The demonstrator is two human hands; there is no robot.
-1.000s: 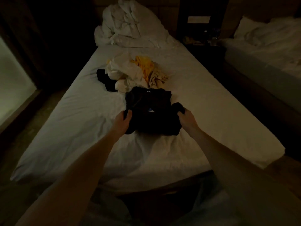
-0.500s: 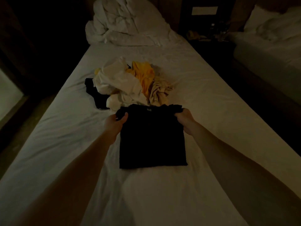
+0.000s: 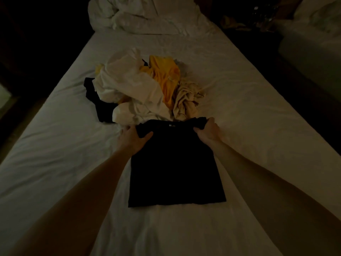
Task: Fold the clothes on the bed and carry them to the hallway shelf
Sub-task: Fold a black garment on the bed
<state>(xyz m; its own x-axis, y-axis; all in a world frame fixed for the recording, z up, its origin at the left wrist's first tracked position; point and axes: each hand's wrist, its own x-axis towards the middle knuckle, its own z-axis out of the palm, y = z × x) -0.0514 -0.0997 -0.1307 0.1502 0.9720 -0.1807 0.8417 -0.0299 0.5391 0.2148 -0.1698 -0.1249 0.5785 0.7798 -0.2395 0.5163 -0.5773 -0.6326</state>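
Black cloth, soft and light by the look of it: the shirt (image 3: 175,163) lies flat on the bed (image 3: 258,126), about midway between its two long edges and toward the near end, already narrowed to a long rectangle with its collar end farthest from the person. The left hand (image 3: 133,138) pinches the far left corner, thumb on top; the right hand (image 3: 207,131) grips the bunched far right corner. Such limp fabric will sag and lose its creases if lifted by one point, so holding both corners at once, as now, seems right for doubling it toward the near hem. Just beyond the collar lies the pile of clothes (image 3: 147,89), white, yellow, beige and dark pieces, apparently unfolded.
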